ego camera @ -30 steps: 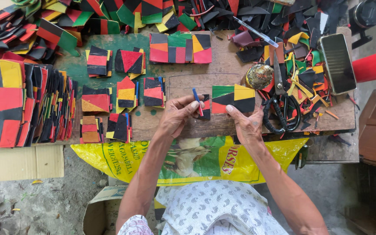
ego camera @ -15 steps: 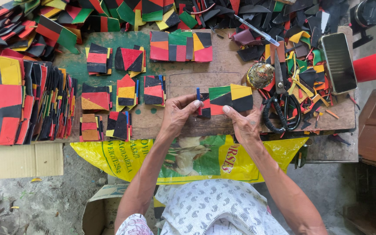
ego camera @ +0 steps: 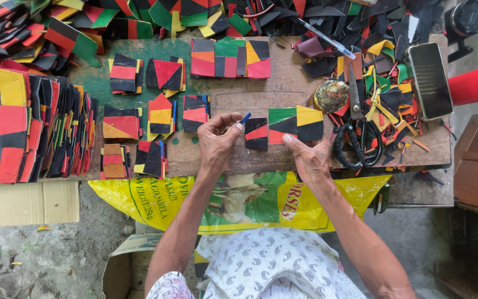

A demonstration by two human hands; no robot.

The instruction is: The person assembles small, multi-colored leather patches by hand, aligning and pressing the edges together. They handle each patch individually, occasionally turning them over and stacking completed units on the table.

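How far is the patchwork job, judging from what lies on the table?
Done: a large stack of joined panels and small sorted piles lie at the left. In hand: the left hand pinches a small blue piece beside the patchwork strip, which the right hand steadies. Left: a heap of loose scraps by the scissors.

Hands working on patchwork at a cluttered tabletop (ego camera: 300,83)

The left hand (ego camera: 217,138) is pinching a small blue tool (ego camera: 245,118) beside a patchwork strip (ego camera: 286,126), while the right hand (ego camera: 310,158) is pressing the strip's lower edge.
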